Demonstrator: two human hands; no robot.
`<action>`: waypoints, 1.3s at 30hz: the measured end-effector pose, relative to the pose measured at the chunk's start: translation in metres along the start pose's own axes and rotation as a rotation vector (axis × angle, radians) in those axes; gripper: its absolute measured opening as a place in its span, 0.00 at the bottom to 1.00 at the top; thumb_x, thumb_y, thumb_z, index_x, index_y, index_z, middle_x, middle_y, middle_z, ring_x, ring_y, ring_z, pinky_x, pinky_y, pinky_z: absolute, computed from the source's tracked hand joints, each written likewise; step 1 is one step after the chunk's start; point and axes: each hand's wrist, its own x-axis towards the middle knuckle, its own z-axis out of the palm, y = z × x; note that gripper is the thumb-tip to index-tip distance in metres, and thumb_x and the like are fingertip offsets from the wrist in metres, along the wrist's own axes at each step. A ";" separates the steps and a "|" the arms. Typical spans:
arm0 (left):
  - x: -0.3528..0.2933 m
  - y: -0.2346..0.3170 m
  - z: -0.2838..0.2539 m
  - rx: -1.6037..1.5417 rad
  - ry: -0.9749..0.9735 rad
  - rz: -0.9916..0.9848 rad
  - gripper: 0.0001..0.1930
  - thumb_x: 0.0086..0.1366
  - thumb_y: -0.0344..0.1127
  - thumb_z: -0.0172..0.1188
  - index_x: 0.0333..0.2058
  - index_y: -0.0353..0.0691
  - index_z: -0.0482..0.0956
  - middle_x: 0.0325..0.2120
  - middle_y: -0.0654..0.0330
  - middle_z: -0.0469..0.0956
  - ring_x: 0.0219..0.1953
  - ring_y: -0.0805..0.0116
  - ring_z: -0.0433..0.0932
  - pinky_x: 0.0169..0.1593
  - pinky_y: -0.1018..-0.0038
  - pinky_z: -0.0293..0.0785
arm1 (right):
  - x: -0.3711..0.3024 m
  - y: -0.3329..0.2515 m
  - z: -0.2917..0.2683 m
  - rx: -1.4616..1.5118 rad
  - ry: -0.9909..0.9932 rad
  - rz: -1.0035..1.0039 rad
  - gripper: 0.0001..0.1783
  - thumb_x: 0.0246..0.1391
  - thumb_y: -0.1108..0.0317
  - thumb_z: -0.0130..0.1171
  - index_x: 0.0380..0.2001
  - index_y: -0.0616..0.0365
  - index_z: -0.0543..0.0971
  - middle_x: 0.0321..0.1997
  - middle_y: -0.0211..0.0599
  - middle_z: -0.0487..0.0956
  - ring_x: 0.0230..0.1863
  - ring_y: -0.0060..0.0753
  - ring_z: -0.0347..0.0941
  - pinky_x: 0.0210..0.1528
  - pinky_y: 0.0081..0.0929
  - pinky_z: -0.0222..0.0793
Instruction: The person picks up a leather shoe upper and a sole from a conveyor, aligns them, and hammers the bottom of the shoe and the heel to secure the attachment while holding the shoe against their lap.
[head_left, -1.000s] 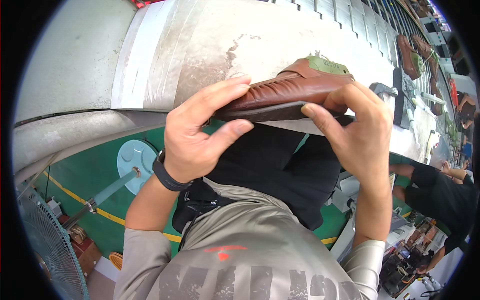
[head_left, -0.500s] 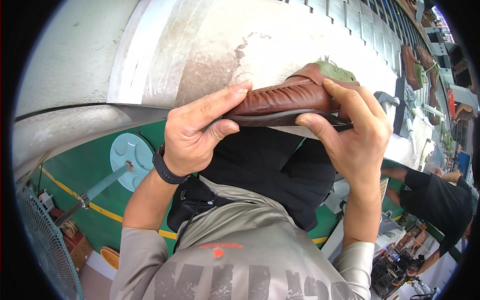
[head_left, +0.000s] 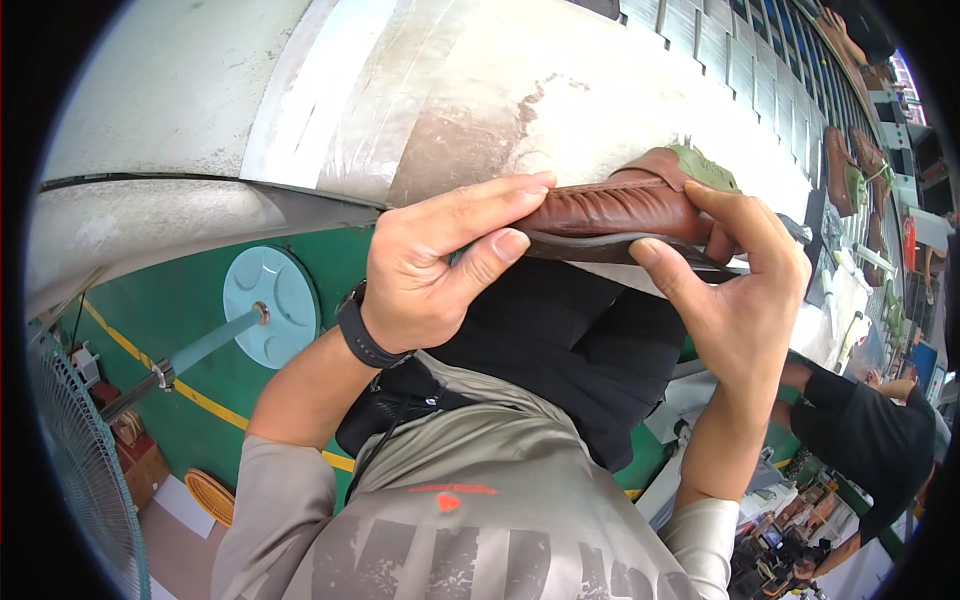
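Note:
A brown leather shoe lies on its length between my hands, its dark sole turned toward me. A green shoe last pokes out of its opening. My left hand pinches one end, fingers over the upper and thumb at the sole edge. Around the other end my right hand grips, fingers on the upper by the last and thumb pressed to the sole. The shoe is held at the near edge of a pale, stained worktable. The end of the shoe under my left fingers is hidden.
Metal conveyor rollers run along the far right, with more brown shoes on green lasts there. Tools lie near the table's right end. A person in dark clothes works at lower right. A blue-based stand and a fan are at left.
Both hands and the shoe have shifted right and slightly down in view. My left thumb has come up closer against the sole edge. The grip on the shoe continues.

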 end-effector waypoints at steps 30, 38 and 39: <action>0.029 0.004 0.020 0.211 0.021 0.296 0.14 0.64 0.29 0.74 0.47 0.30 0.86 0.48 0.43 0.87 0.49 0.52 0.88 0.52 0.65 0.85 | -0.001 0.000 0.003 0.029 0.012 0.014 0.29 0.35 0.65 0.83 0.43 0.66 0.86 0.27 0.32 0.78 0.28 0.25 0.68 0.33 0.24 0.66; 0.039 0.011 0.028 0.256 0.046 0.259 0.15 0.54 0.26 0.81 0.39 0.34 0.84 0.39 0.48 0.86 0.41 0.61 0.86 0.44 0.71 0.82 | -0.001 0.005 0.003 0.060 0.030 -0.045 0.29 0.36 0.65 0.83 0.44 0.67 0.86 0.30 0.34 0.80 0.29 0.25 0.69 0.33 0.24 0.67; 0.041 0.013 0.029 0.253 0.037 0.262 0.15 0.54 0.26 0.81 0.39 0.34 0.84 0.39 0.48 0.86 0.41 0.61 0.86 0.44 0.71 0.82 | -0.001 0.006 0.002 0.072 0.012 -0.066 0.29 0.37 0.67 0.82 0.44 0.67 0.86 0.31 0.35 0.80 0.29 0.26 0.69 0.34 0.25 0.68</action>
